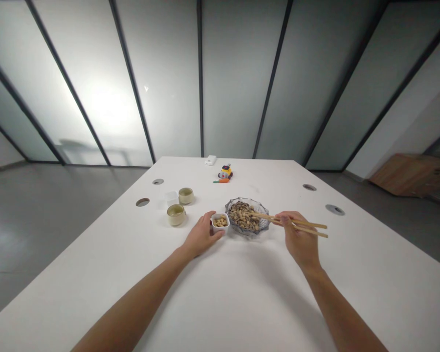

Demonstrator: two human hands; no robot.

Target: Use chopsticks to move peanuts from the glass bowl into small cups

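Note:
My left hand [202,235] grips a small white square dish [220,229] from its left side, thumb at the front and fingers behind. Several pale nuts [220,222] lie in the dish. Close against its right side stands a clear faceted glass bowl [263,226] filled with sunflower seeds [238,211] and paler nuts. My right hand [299,239] is closed around a pair of wooden chopsticks [311,224], whose tips reach into the bowl among the seeds and nuts. Whether the tips pinch anything is too small to tell.
Two greenish cups [176,215] and a clear plastic container [171,197] stand to the left. Farther back are a yellow toy car [225,171], an orange toy carrot [223,181] and a white box-like object [210,160]. Round holes pierce the white table [220,303] near both sides.

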